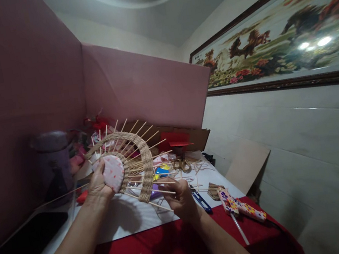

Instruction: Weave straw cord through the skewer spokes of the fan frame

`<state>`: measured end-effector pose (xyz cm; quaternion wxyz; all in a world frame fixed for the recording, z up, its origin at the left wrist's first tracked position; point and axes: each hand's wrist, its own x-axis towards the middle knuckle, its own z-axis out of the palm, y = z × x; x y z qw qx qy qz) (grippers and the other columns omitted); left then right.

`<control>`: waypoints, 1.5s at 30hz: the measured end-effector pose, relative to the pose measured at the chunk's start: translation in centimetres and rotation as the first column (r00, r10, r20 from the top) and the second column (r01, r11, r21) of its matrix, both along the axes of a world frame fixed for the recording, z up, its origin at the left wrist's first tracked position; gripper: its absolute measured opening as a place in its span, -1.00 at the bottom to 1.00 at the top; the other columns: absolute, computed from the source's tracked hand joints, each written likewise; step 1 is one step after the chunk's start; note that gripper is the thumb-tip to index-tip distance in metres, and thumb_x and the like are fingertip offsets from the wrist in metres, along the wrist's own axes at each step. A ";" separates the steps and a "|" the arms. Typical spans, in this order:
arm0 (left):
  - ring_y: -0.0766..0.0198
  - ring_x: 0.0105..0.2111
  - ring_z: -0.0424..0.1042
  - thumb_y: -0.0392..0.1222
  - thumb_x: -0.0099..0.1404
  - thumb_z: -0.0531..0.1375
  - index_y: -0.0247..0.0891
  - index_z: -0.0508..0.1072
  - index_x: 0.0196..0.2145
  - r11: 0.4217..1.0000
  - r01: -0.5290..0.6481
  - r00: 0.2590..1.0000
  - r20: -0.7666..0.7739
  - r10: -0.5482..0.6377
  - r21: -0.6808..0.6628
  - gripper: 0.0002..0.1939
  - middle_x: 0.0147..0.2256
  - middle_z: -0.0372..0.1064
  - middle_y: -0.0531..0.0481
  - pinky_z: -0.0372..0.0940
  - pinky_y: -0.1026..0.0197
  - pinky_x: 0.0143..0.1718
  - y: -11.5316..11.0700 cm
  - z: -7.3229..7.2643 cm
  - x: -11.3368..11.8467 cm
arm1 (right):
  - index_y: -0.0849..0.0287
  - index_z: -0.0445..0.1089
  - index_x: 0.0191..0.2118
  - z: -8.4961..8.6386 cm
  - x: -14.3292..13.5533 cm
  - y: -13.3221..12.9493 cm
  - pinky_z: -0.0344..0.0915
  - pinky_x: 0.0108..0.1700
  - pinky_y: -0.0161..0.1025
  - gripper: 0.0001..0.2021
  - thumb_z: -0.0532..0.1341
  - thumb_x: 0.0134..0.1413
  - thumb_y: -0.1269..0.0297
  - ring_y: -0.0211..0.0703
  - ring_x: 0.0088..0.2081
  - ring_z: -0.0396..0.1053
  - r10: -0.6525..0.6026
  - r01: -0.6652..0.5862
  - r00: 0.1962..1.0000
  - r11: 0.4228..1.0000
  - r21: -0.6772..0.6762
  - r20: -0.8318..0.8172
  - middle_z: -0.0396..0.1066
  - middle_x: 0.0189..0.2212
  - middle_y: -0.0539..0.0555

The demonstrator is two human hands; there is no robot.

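A fan-shaped woven piece with thin wooden sticks radiating outward is held up over the table. At its centre is a round pad of white cloth with small red marks. My left hand grips the pad, its thumb across the front. Around the sticks at the lower right edge, the fingers of my right hand are closed. A band of twisted cord curves between the sticks, and a smaller woven band borders the pad.
A patterned glue gun and a blue cutter lie at the right. Scissors sit farther back. A lidded purple cup and a dark flat object stand left. Cardboard and pink panels rise behind.
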<state>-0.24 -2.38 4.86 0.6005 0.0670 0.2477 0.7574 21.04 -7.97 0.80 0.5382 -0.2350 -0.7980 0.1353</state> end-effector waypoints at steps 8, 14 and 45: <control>0.35 -0.62 0.42 -0.26 0.29 0.04 -0.27 0.44 -0.19 0.999 -0.047 0.998 -0.045 0.047 0.006 -0.79 -0.57 0.44 0.06 0.39 0.30 -0.48 -0.6 0.4 0.5 | 0.18 0.45 -0.18 0.0 -0.1 -0.1 0.35 -0.36 -0.33 -0.76 0.15 0.01 0.45 -0.18 -0.32 0.46 0.016 -0.016 0.999 1.000 -0.001 -0.043 0.50 -0.27 0.14; 0.29 -0.57 0.45 -0.28 0.24 0.10 -0.23 0.43 -0.18 0.997 -0.076 0.996 -0.043 0.076 -0.003 -0.80 -0.53 0.46 0.04 0.40 0.24 -0.44 -0.2 0.0 0.6 | 0.19 0.47 -0.22 0.1 -0.3 -0.2 0.36 -0.39 -0.34 -0.76 0.17 -0.04 0.48 -0.20 -0.40 0.46 -0.040 0.039 0.996 0.999 -0.010 -0.077 0.52 -0.33 0.11; 0.19 -0.47 0.50 -0.49 0.13 0.10 -0.39 0.44 -0.32 0.895 0.413 0.892 -0.269 -0.362 0.166 -0.82 -0.41 0.50 -0.15 0.44 0.18 -0.46 -2.2 -0.7 4.0 | 0.18 0.31 -0.55 -0.5 0.4 1.0 0.12 -0.47 -0.35 -0.80 0.07 0.04 0.48 -0.27 -0.58 0.27 -0.513 0.498 0.858 0.844 0.199 0.025 0.33 -0.62 0.01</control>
